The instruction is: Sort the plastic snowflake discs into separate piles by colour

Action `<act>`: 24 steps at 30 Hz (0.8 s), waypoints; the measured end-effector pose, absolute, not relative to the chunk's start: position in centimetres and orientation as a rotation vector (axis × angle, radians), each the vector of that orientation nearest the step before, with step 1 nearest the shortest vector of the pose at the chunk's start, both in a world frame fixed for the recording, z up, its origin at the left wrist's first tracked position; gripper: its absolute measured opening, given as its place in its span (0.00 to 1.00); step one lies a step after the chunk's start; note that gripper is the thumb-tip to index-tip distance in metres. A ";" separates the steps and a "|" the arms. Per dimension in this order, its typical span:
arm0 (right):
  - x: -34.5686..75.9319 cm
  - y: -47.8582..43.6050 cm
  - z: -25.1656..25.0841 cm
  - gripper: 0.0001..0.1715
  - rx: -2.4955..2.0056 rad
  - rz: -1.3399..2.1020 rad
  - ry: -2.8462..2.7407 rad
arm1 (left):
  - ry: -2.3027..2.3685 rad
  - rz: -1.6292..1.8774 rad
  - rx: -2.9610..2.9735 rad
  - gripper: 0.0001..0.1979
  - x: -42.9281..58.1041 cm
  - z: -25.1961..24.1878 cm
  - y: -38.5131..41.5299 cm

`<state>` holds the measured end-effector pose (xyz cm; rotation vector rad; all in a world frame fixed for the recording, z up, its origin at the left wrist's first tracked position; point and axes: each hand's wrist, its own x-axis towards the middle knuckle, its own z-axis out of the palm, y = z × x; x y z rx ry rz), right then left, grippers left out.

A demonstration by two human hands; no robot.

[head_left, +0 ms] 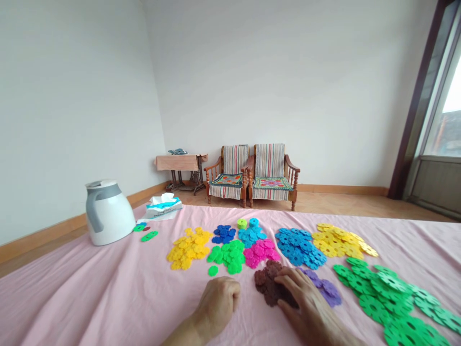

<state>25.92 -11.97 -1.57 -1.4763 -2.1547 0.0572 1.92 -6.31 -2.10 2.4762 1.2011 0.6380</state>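
Observation:
On the pink cloth, my left hand [220, 302] is curled into a fist; its inner fingers are turned away, so anything inside is hidden. My right hand [302, 300] lies over the right part of a pile of brown snowflake-shaped plastic discs [267, 281], its fingers curved and thumb apart, touching them. The palm hides some of the brown pieces. Just beyond the right hand is a purple disc pile [326, 287]. A loose green disc [212, 271] lies beyond my left fist, near a green pile [230, 256]. Pink discs [261, 252] sit behind the brown ones.
Small yellow [189, 247], dark blue [224, 234] and light blue [252, 235] piles lie further back. Larger blue [300, 246], yellow [340, 240] and green discs [387, 293] spread rightward. A white kettle [115, 216] and tissue box [163, 207] stand left. Two chairs [273, 163] are behind.

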 end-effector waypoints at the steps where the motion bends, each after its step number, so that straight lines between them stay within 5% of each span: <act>1: 25.9 -12.0 -1.5 0.19 -1.474 0.051 -2.158 | 1.200 0.642 2.472 0.12 1.9 -2.1 -6.3; 24: 26.1 -12.2 -1.8 0.18 -1.455 0.020 -2.158 | 1.219 0.688 2.462 0.12 1.7 -2.6 -6.2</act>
